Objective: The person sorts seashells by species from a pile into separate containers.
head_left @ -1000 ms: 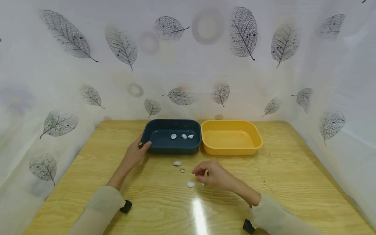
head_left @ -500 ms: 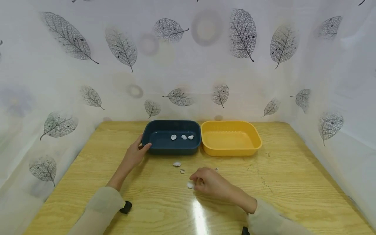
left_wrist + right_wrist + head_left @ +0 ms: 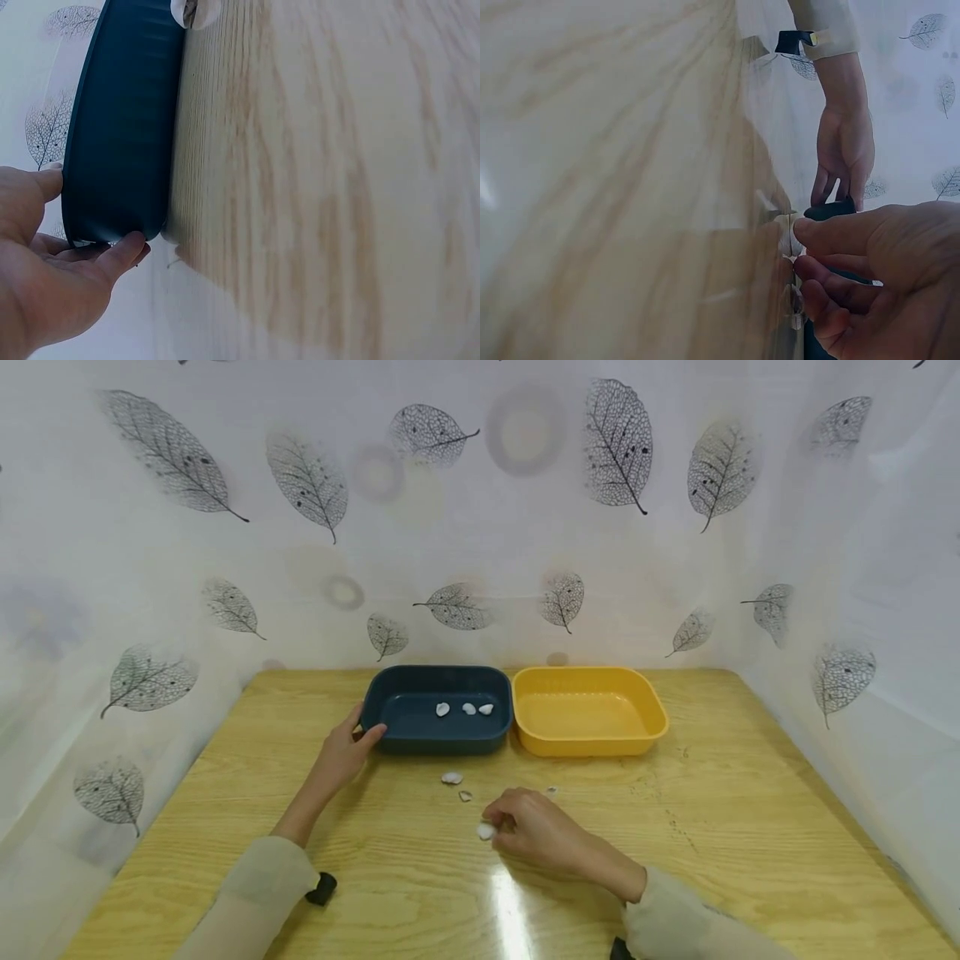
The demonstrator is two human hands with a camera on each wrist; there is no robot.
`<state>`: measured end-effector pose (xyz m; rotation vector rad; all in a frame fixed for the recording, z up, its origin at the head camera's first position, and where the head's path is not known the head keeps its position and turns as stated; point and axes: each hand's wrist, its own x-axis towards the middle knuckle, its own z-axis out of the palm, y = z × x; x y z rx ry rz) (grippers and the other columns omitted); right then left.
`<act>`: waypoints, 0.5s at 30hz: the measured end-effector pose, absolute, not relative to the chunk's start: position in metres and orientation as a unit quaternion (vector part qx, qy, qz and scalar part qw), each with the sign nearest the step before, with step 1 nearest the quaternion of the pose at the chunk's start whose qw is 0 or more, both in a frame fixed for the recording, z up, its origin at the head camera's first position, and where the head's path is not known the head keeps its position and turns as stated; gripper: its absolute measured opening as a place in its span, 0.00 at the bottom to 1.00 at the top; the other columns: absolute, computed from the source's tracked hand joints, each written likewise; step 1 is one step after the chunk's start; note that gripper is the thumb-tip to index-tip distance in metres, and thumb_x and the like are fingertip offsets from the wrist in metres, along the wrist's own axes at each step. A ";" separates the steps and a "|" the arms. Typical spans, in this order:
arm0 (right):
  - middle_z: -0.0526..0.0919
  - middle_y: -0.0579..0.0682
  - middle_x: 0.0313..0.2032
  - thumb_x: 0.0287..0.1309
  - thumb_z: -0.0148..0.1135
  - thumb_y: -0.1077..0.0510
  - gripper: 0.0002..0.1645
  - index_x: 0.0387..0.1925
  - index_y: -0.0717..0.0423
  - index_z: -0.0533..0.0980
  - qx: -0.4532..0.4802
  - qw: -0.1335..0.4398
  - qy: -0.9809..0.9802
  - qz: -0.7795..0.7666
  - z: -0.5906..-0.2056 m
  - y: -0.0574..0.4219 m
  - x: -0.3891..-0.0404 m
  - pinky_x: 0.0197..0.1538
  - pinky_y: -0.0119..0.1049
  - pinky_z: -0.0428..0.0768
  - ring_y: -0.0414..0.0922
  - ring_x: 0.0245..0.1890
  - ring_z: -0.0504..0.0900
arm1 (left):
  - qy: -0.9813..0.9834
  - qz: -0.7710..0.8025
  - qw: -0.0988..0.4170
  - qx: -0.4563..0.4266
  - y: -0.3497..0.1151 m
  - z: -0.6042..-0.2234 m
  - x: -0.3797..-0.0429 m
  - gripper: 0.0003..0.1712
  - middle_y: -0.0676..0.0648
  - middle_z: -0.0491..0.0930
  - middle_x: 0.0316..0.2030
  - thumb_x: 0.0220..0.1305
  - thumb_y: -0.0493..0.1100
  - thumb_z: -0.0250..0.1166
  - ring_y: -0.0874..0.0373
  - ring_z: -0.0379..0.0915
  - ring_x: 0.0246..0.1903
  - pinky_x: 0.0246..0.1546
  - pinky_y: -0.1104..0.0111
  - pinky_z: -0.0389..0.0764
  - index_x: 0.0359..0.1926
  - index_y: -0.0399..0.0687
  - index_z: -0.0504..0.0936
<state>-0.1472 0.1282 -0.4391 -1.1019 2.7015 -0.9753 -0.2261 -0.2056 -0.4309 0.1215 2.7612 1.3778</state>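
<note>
My left hand (image 3: 343, 758) holds the left front corner of a dark blue plastic basin (image 3: 442, 747). In the left wrist view its thumb (image 3: 49, 184) lies at the rim and the fingers (image 3: 124, 251) press the basin's end. Three white seashells lie inside, among them one shell (image 3: 442, 710) to the left. My right hand (image 3: 543, 833) is low over the table, thumb and forefinger at a white seashell (image 3: 485, 832). The right wrist view shows this shell (image 3: 786, 234) at the thumb tip, partly covered by the fingers.
A yellow basin (image 3: 592, 747) stands against the blue one's right side. On the wooden table (image 3: 360, 860) lie a larger shell (image 3: 452, 778), a small shell (image 3: 466, 796) and a tiny pale piece (image 3: 552, 790). A leaf-print sheet (image 3: 480, 510) hangs behind.
My right hand has moved down and slightly left, bringing its fingertips to the white shell. A shell seen under that hand earlier is now hidden. My left hand has stayed on the blue basin.
</note>
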 end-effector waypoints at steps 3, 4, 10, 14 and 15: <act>0.83 0.44 0.30 0.50 0.75 0.68 0.11 0.37 0.58 0.85 -0.356 0.031 0.876 -0.323 -0.439 0.127 -0.148 0.38 0.29 0.78 0.37 0.33 0.77 | 0.894 0.445 0.027 0.039 -0.206 -0.431 -0.226 0.45 0.27 0.45 0.78 0.82 0.53 0.53 0.30 0.58 0.71 0.69 0.42 0.65 0.81 0.33 0.41; 0.82 0.44 0.30 0.50 0.75 0.68 0.10 0.37 0.58 0.85 -0.356 0.031 0.876 -0.324 -0.440 0.126 -0.149 0.37 0.29 0.78 0.37 0.32 0.77 | 0.894 0.446 0.028 0.040 -0.205 -0.431 -0.226 0.45 0.27 0.45 0.78 0.82 0.53 0.53 0.30 0.58 0.71 0.69 0.42 0.65 0.81 0.33 0.41; 0.81 0.42 0.29 0.53 0.75 0.67 0.08 0.36 0.56 0.86 -0.352 0.033 0.877 -0.326 -0.444 0.125 -0.151 0.36 0.28 0.77 0.35 0.32 0.76 | 0.894 0.446 0.029 0.038 -0.205 -0.431 -0.226 0.45 0.27 0.45 0.78 0.82 0.53 0.53 0.30 0.58 0.72 0.70 0.42 0.65 0.81 0.33 0.41; 0.80 0.40 0.29 0.55 0.76 0.64 0.08 0.38 0.56 0.87 -0.353 0.031 0.879 -0.320 -0.446 0.125 -0.151 0.37 0.29 0.76 0.35 0.32 0.75 | 0.892 0.449 0.029 0.041 -0.206 -0.431 -0.227 0.46 0.27 0.44 0.78 0.82 0.54 0.53 0.30 0.58 0.72 0.69 0.43 0.66 0.81 0.33 0.40; 0.80 0.40 0.29 0.56 0.76 0.63 0.08 0.38 0.56 0.87 -0.352 0.033 0.880 -0.319 -0.447 0.125 -0.151 0.38 0.29 0.76 0.36 0.33 0.75 | 0.892 0.450 0.028 0.041 -0.206 -0.430 -0.226 0.46 0.27 0.45 0.78 0.82 0.54 0.53 0.30 0.58 0.72 0.69 0.43 0.66 0.81 0.33 0.40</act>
